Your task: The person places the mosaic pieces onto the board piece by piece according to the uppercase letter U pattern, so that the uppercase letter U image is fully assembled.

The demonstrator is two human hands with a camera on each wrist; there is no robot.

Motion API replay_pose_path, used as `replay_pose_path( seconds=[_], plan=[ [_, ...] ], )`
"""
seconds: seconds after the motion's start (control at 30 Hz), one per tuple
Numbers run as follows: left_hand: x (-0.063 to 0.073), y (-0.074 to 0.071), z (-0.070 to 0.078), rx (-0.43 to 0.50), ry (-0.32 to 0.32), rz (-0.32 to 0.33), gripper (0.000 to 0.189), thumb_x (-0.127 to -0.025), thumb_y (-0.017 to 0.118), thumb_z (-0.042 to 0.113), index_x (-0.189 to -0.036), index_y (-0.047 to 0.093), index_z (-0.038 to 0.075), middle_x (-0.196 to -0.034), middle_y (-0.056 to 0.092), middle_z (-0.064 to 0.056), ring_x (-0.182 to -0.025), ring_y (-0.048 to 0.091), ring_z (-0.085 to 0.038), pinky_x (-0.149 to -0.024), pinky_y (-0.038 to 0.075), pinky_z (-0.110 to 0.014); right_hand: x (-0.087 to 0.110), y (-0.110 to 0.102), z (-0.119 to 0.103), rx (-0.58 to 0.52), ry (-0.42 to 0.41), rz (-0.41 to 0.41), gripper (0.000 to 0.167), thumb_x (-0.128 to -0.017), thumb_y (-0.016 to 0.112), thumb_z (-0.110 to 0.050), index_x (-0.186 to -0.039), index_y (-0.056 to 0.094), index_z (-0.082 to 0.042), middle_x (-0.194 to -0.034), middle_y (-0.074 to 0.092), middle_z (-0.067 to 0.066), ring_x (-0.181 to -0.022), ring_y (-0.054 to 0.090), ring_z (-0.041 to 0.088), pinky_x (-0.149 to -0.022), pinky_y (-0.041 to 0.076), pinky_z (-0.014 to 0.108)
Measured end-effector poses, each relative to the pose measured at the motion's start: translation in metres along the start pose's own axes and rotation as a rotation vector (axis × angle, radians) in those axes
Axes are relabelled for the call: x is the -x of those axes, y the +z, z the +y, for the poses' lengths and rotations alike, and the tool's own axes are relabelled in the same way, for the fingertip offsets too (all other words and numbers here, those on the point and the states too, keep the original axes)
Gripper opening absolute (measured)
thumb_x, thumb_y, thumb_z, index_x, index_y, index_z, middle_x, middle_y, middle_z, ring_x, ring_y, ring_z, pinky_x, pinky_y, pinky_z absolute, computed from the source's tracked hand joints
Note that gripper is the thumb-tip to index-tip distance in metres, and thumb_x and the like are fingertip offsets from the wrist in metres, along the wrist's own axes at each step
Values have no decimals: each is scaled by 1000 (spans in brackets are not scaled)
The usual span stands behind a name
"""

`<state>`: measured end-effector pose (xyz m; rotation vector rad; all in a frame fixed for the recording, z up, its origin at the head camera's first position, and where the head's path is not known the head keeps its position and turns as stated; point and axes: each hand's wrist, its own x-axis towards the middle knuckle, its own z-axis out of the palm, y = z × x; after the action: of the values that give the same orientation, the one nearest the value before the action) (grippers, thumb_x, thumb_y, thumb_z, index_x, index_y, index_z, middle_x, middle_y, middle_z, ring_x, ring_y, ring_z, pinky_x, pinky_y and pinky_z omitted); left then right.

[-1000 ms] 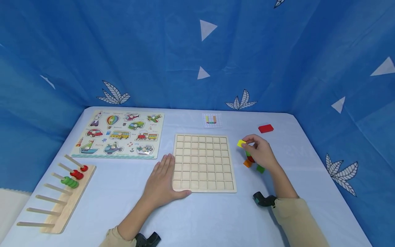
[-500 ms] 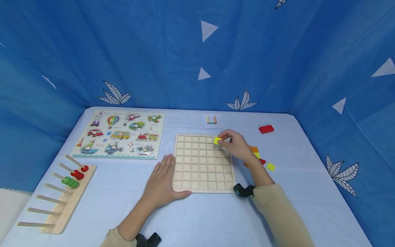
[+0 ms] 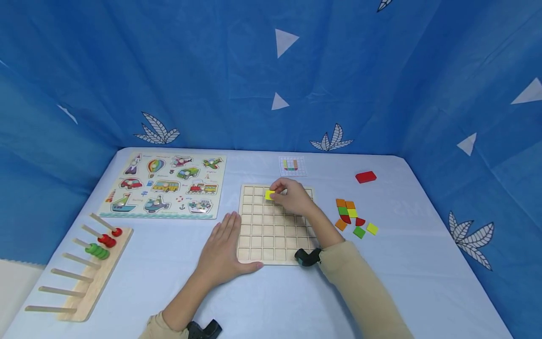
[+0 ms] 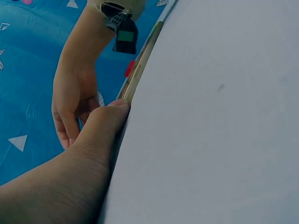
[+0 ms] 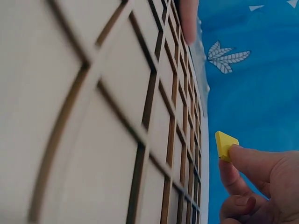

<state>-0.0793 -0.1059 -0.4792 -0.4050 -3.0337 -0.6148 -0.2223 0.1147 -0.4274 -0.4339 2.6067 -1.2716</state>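
A yellow square tile (image 5: 226, 144) is pinched between thumb and finger of my right hand (image 3: 293, 196). In the head view that hand is over the far rows of a wooden grid board (image 3: 256, 242), and the right wrist view shows the tile apart from the board's surface. My left hand (image 3: 223, 249) lies flat along the board's left edge, its fingers straight and the thumb (image 4: 105, 119) at the near left corner. The hand and forearm cover part of the board's right side.
Right of the board lie several loose tiles, among them a green tile (image 3: 359, 232). A red piece (image 3: 366, 177) is farther back. Behind the board is a pattern card (image 3: 292, 165). At left are a vehicle picture puzzle (image 3: 144, 188) and a wooden peg rack with beads (image 3: 97, 278).
My right hand has carried the yellow tile leftward from the loose tiles to above the board, uncovering the pile. The left hand has stayed in place.
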Motion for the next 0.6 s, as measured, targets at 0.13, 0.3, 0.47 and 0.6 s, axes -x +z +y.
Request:
replay_pose_path(
  seconds=[0.13, 0.3, 0.47, 0.6],
  plan=[
    [0, 1, -1, -3, 3, 3, 136, -66, 59, 89, -158, 14, 1, -167, 13, -14, -156, 10, -27, -126, 16, -46, -5, 8, -7, -4, 9, -5, 13, -95, 66, -19, -107, 67, -14, -102, 65, 3, -91, 59, 20, -69, 48, 29],
    [0, 3, -1, -15, 11, 6, 135, -66, 57, 91, -158, 14, 1, -167, 14, -13, -156, 9, -27, -127, 15, -45, -9, 16, -12, 6, 17, -14, 13, -94, 67, -18, -106, 67, -14, -99, 65, 3, -92, 59, 19, -75, 49, 31],
    [0, 3, -2, -19, 13, 7, 136, -66, 56, 91, -158, 14, 1, -167, 13, -13, -156, 9, -27, -127, 15, -45, -12, 22, -16, 41, 31, -24, 11, -95, 67, -19, -105, 66, -15, -98, 65, 1, -90, 59, 18, -79, 50, 33],
    [0, 3, -2, -22, 12, 10, 135, -66, 56, 91, -158, 14, 1, -167, 14, -13, -156, 9, -27, -127, 15, -45, -13, 25, -18, 65, 39, -24, 10, -94, 68, -19, -104, 66, -16, -96, 65, 0, -88, 59, 18, -78, 50, 33]
  ],
)
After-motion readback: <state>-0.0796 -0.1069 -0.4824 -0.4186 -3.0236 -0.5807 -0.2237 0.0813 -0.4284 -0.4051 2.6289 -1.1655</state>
